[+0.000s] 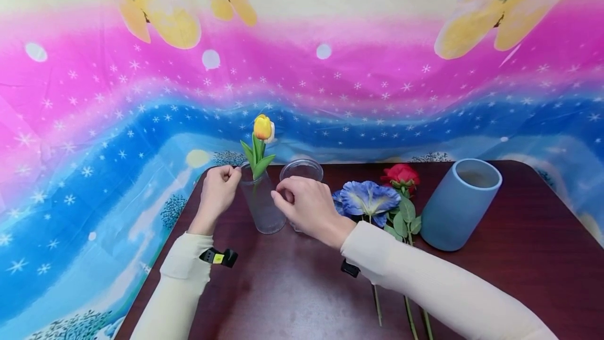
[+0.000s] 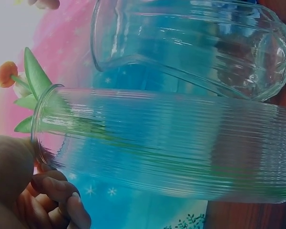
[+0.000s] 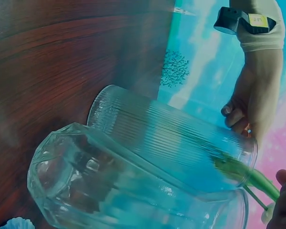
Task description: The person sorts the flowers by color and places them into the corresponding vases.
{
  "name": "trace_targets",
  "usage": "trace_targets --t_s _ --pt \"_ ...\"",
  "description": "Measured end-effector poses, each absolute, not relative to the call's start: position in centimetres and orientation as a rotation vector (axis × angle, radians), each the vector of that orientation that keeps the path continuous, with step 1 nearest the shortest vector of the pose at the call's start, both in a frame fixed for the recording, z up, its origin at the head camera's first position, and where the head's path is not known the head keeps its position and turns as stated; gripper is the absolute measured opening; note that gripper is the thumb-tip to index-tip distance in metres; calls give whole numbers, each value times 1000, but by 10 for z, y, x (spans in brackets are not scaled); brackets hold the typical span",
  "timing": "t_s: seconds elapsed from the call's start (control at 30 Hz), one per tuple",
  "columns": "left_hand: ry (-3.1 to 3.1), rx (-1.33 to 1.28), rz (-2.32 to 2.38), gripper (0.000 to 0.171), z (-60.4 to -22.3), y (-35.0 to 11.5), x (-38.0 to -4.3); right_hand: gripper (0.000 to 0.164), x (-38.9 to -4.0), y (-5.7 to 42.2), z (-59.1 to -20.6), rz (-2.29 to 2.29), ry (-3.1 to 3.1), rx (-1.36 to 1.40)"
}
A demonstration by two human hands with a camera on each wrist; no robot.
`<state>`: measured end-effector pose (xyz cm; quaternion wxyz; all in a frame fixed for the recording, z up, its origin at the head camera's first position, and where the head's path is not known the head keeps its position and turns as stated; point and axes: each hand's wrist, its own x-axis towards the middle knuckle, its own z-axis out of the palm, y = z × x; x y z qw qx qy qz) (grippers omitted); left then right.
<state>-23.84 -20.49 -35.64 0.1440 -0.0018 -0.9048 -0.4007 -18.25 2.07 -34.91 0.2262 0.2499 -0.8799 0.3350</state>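
tabletop (image 1: 283, 298), left hand (image 1: 217, 195) pinching vase (image 1: 265, 211), right hand (image 1: 312, 204) half-hiding jar (image 1: 302, 169)

The left hand (image 3: 251, 102) grips 1 clear ribbed vase (image 3: 148, 126) just beside 1 clear faceted vase (image 3: 109, 186).

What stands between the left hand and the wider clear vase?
The ribbed vase, holding a yellow tulip, stands between the left hand and the clear vase in the head view.
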Motion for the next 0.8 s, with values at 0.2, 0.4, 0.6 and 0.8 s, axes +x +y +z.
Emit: trace_targets --t_s 0.2,0.4,0.6,0.8 --pt "-2599 5 -1165 43 -359 -205 -239 8 -180 31 -353 889 -2417 662" --pt "-2587 -14 -1169 44 -358 -208 -237 9 -179 39 -354 889 -2415 645" --pt "-2579 -26 -1190 44 -359 -207 -238 8 -180 46 -358 885 -2420 629" --pt "-2564 -60 -1256 45 -362 -208 -239 8 -178 52 -359 892 -2438 603"
